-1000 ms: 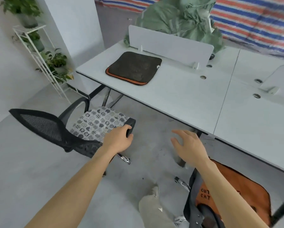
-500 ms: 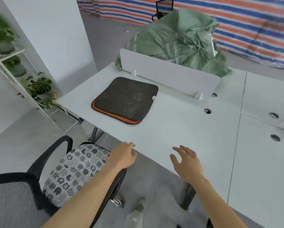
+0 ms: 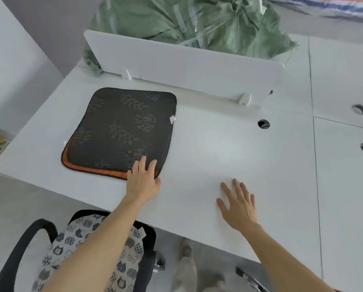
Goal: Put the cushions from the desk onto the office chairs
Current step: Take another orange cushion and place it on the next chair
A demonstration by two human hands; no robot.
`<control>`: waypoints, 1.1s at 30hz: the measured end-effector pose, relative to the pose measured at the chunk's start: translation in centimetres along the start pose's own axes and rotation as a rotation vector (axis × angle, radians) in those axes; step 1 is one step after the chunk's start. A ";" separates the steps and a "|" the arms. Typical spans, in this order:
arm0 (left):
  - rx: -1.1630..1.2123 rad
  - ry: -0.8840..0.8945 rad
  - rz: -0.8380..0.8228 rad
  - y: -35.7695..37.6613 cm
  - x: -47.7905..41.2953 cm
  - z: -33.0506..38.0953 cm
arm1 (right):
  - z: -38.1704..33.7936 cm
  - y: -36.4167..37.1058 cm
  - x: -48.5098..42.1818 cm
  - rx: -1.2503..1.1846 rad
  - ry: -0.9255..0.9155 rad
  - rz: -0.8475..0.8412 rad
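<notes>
A dark cushion (image 3: 121, 129) with a leaf pattern and an orange underside lies flat on the white desk (image 3: 229, 148), near its left end. My left hand (image 3: 143, 181) reaches over the desk edge, and its straight fingers touch the cushion's near right corner. My right hand (image 3: 238, 204) hovers open over bare desk to the right, fingers spread, touching nothing that I can tell. Below the desk edge stands a black office chair (image 3: 29, 234) with a cat-print cushion (image 3: 71, 245) on its seat, partly hidden by my left forearm.
A white divider panel (image 3: 187, 64) runs along the back of the desk, with a large green sack (image 3: 193, 20) behind it. Cable holes (image 3: 263, 123) sit at the right. My shoe (image 3: 186, 247) and grey floor show below, and chair-base metal (image 3: 250, 277) at bottom right.
I have moved closer to the desk and look down on it. My left hand left the chair and reached forward onto the dark cushion's corner. My right hand moved over the desktop.
</notes>
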State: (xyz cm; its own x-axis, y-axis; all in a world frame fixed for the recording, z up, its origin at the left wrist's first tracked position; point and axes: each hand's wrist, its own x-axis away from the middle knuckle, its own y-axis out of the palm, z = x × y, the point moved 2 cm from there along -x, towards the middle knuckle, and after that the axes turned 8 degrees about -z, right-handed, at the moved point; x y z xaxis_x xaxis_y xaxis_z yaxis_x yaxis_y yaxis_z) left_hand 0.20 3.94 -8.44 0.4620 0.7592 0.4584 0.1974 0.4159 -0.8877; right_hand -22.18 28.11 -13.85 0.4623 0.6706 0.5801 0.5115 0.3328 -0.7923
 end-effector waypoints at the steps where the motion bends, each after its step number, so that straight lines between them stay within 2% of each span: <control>1: -0.014 -0.003 0.019 -0.1 -1.2 -0.4 | 0.0 0.7 -0.3 0.001 0.011 0.013; 5: -0.017 -0.053 -0.004 0.0 -5.5 -1.4 | 0.6 3.0 -0.8 0.020 0.043 0.058; 10: -0.005 -0.073 -0.033 0.9 -6.5 -1.9 | 0.8 3.5 -1.0 0.018 0.043 0.094; 19: -0.082 -0.037 0.004 -0.8 -7.5 -1.4 | 0.7 2.7 -0.8 -0.006 0.048 0.013; 23: -0.141 -0.087 -0.067 -2.4 -8.1 -1.1 | 0.4 1.9 -0.8 0.005 0.044 -0.100; 27: -0.324 -0.107 -0.088 -5.5 -8.5 0.0 | 0.2 0.1 -0.7 0.004 0.023 -0.267; 30: -0.419 -0.119 0.015 -9.2 -7.4 0.9 | -0.1 -2.8 -1.3 -0.034 0.053 -0.420; 33: -0.397 -0.070 0.185 -13.7 -5.1 2.3 | -1.4 -6.3 -1.9 -0.069 0.089 -0.541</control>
State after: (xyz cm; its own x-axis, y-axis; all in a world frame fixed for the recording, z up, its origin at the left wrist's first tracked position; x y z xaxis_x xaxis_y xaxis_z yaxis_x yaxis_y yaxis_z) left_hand -6.84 -4.49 1.48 0.4635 0.8408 0.2796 0.4399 0.0556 -0.8963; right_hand -25.27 23.78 -9.72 0.1785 0.3560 0.9173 0.7381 0.5680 -0.3641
